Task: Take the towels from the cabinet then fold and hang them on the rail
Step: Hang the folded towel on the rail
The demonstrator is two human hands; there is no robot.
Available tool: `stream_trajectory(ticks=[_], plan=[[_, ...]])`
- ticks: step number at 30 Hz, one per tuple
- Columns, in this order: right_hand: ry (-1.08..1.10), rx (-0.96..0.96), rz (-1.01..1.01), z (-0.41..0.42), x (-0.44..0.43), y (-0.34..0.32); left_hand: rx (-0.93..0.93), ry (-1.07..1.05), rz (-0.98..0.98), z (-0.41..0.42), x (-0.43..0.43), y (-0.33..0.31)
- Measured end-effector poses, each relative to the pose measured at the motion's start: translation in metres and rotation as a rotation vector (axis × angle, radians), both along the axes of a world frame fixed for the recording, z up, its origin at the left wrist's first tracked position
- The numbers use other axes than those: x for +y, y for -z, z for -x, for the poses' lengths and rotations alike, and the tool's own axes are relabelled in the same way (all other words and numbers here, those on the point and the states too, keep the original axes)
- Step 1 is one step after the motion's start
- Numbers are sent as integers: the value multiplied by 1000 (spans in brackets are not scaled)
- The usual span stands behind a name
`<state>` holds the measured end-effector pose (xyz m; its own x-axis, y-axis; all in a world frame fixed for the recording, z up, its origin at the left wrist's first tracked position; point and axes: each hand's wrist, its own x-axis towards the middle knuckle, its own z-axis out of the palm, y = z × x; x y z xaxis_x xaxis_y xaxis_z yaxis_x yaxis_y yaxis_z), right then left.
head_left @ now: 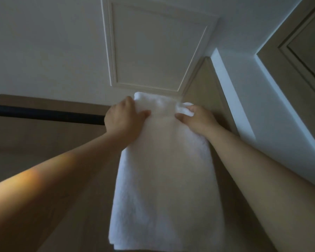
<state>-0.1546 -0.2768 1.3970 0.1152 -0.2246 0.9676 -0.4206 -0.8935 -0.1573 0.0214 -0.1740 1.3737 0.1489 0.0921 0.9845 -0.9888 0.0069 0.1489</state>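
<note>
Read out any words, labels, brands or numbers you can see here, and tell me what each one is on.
None: no text can be read in this view.
The white towel shows no tag or print on its visible side, the dark rail is plain, and the white panelled door bears no writing.
The left hand and right hand cover part of its top.

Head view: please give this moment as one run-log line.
towel draped over rail | left hand grips its top | right hand pinches its top
</note>
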Motion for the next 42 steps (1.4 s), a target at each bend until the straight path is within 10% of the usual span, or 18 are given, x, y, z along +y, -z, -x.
stream_trajectory(ticks=[6, 14, 19, 22, 28, 34, 42], plan=[[537, 193, -31, 0, 3, 7, -128, -239, -194, -18, -7, -2], [282, -279, 180, 15, -3, 64, -134, -311, -242, -15, -4, -6], [-362, -145, -472, 15, -4, 80, -116, -334, -245, -11, -2, -6], [-568, -242, -486, 13, 0, 76, -86, -327, -290, -8, 0, -5], [-522, -352, -400, 10, 6, 67, -58, 109, 21, -5, 14, 30], [-466, -319, -380, 14, 4, 63, 231, 633, -100, -7, 11, 55], [-143, -319, -139, 11, -2, 39, 66, 478, -15, 1, 9, 25]])
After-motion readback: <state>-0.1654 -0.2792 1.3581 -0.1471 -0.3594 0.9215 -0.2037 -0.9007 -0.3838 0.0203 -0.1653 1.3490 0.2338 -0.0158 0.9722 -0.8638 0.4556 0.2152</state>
